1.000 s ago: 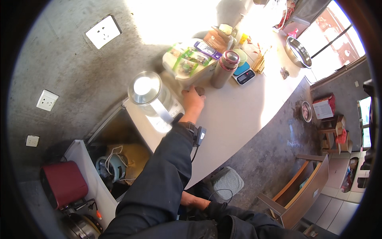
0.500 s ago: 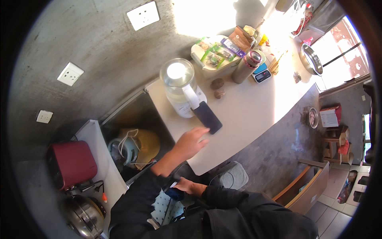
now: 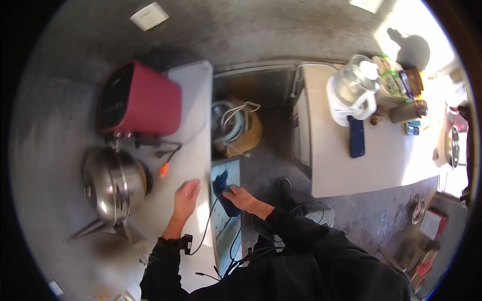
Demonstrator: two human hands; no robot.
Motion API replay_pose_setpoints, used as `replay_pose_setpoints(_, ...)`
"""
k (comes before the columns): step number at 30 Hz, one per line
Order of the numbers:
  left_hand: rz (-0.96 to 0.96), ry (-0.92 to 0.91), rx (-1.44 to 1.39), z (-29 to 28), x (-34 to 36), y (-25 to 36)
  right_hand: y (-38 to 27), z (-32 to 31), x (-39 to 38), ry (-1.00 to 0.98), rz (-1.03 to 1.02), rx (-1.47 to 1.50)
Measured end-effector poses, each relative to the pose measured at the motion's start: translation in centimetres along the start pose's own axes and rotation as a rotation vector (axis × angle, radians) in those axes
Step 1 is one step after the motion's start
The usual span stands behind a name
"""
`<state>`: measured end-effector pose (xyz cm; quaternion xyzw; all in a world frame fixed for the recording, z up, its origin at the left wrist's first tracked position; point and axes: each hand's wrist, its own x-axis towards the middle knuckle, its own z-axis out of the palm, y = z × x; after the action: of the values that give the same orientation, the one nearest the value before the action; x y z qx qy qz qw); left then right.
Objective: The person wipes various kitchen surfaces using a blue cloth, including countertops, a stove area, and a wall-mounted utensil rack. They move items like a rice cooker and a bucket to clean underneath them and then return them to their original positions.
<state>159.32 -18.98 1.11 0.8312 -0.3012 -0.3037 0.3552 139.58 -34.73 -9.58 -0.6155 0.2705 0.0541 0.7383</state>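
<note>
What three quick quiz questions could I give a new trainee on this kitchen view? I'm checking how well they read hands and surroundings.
1. True or false: the left hand rests flat on the white counter.
2. What does the right hand grasp? A) a dark blue object B) the steel kettle
3. What colour is the boxy appliance beyond the kettle?

Key: 1 true; 2 A; 3 red.

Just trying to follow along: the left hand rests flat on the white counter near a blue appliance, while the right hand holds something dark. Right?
Not quite. The head view shows the appliance is red. The left hand does rest on the white counter, and the right hand holds a dark object.
</note>
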Motion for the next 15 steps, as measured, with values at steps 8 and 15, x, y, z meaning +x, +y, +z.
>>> replay_pose_setpoints(8,-0.038,0.033,0.102,-4.6,-3.7,-5.2,3.3,0.6,-5.4,-0.931,-0.021,-0.478)
replay_pose_setpoints(15,0.319,0.246,0.51,0.2,-3.1,-11.8,-2.5,-4.1,-4.1,0.088,-0.036,0.337)
